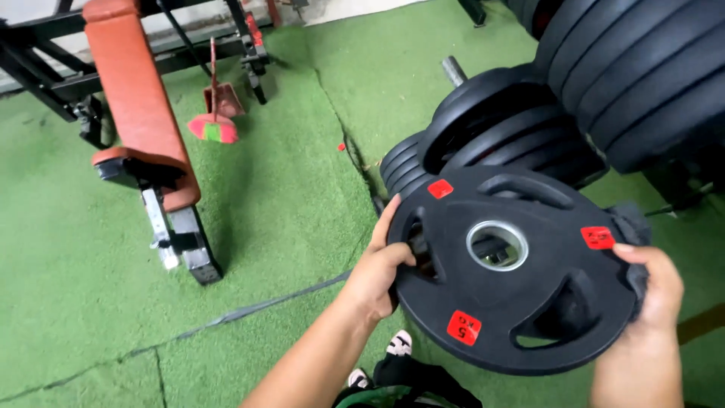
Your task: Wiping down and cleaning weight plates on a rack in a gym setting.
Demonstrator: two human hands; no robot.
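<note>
I hold a black round weight plate [483,302] flat in front of me, with a metal-ringed centre hole, three grip slots and three red labels. My left hand [381,264] grips its left rim, fingers through a slot. My right hand [657,291] grips the right rim, with a dark cloth [633,227] pressed between palm and plate.
Behind the plate stand racks of black weight plates [491,128] and larger ones [642,68] at top right. A red padded bench [140,113] on a black frame stands at left on green turf [287,211], beside a small dustpan and brush [215,121]. My shoe [399,344] shows below.
</note>
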